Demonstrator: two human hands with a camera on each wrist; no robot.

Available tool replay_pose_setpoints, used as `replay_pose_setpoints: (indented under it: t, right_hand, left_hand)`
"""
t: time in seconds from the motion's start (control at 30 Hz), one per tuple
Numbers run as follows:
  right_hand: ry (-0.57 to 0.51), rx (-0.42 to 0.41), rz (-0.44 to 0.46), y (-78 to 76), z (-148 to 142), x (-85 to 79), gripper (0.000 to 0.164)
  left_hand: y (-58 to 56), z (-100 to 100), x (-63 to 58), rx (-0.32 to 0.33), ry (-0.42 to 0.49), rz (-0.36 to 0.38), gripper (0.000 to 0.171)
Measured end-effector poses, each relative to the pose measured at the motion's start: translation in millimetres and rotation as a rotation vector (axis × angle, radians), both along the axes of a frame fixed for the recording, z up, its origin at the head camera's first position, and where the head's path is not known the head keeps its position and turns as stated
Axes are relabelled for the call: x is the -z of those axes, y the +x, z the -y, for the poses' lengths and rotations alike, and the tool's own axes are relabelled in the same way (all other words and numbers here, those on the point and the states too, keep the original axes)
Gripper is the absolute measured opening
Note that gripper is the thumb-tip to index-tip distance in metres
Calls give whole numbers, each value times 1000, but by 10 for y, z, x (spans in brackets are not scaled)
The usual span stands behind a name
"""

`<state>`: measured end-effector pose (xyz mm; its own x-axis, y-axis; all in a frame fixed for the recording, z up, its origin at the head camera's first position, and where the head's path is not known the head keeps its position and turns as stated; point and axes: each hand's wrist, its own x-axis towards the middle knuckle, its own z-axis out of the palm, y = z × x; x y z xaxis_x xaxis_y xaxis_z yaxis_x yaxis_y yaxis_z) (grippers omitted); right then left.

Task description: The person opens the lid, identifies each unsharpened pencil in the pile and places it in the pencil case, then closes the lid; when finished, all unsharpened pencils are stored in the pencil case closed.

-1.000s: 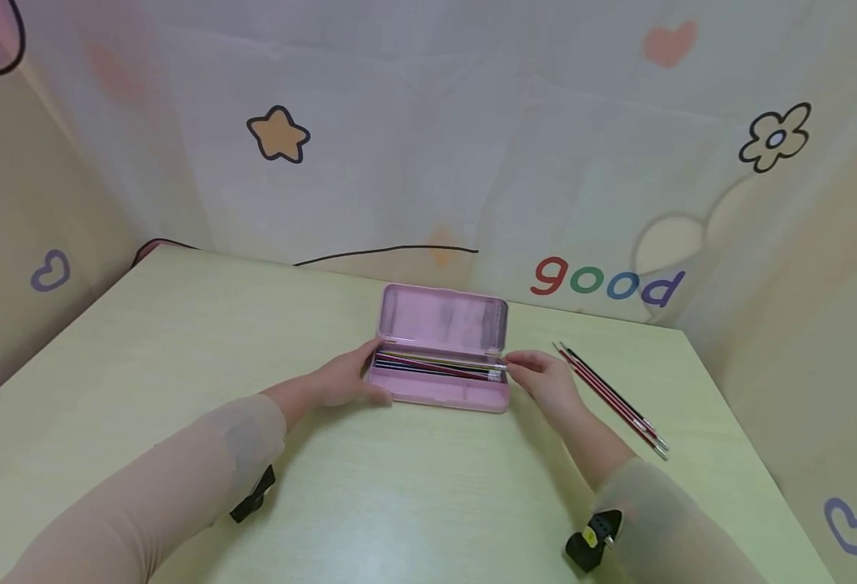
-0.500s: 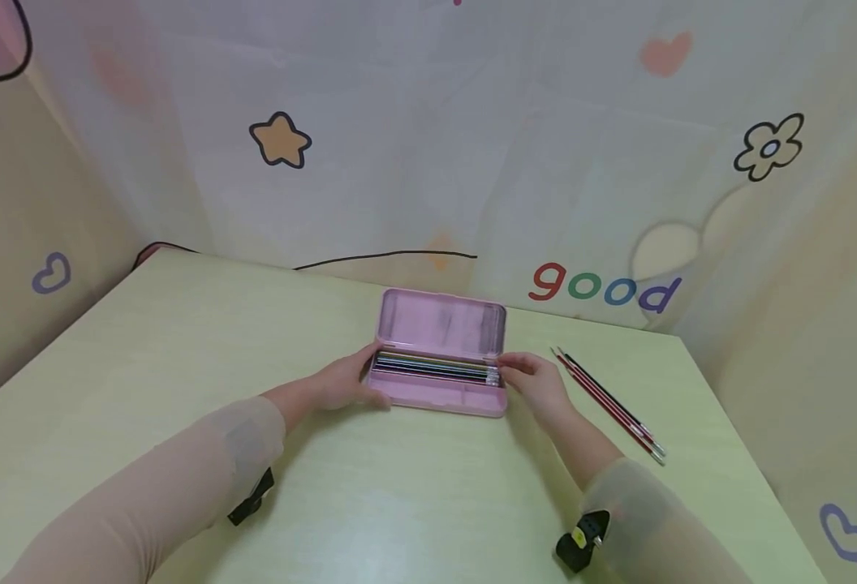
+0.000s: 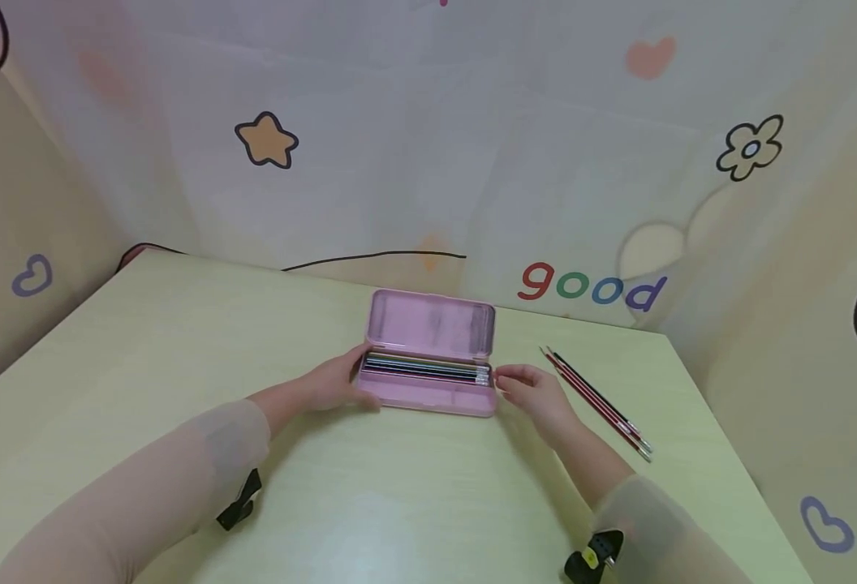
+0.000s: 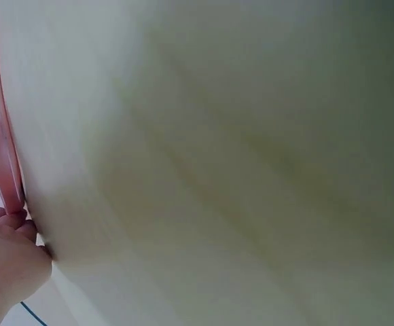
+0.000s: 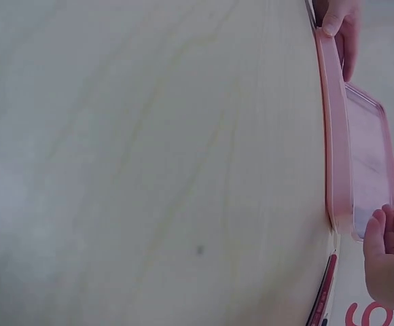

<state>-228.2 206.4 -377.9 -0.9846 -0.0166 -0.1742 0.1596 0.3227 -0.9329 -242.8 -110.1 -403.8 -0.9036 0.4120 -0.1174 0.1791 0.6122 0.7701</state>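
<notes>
A pink pencil case lies on the table with its lid raised at the back. Inside it, several pencils lie side by side along the rear compartment, eraser ends to the right. My left hand grips the case's left end, thumb at the front edge and fingers behind. Beside the right end is my right hand, fingers loosely bent, with no pencil visible between them; whether the fingertips touch the case is unclear. In the right wrist view the bent fingers are by the case's right end.
A few loose pencils, red and black, lie slanted on the table to the right of my right hand. A printed curtain stands behind and beside the pale table.
One pencil in the case went from slanting to lying in line with the others. My right fingers have come off its eraser end to beside the case. My left hand keeps its grip.
</notes>
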Motion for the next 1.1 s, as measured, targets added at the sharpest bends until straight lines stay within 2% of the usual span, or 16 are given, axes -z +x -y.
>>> replay_pose_setpoints:
  t: [0.23,0.43,0.6,0.73,0.87,1.1]
  right_hand:
    - [57,-79,-60,93,-93,64,36]
    - [141,-104,-48,132,-91,94,43]
    - [224,-144,-11,174,-67,131,56]
    - [249,-175,-4,198,-64,182,62]
    - [230,-153,-32,179,-65,227,57]
    - [230,-123,-72,165,-64,289,48]
  left_hand:
    - [-66,52,-28,16,32,48,104]
    - [-135,126,-109,-10,58,55,92]
    - [-232,151,-223,-101,99,44,74]
    - [-383,132,-322,-174,257,105,73]
    - [-519,86,-403,-176,466,200,83]
    - [-564,1,-465,-173,625,264,93]
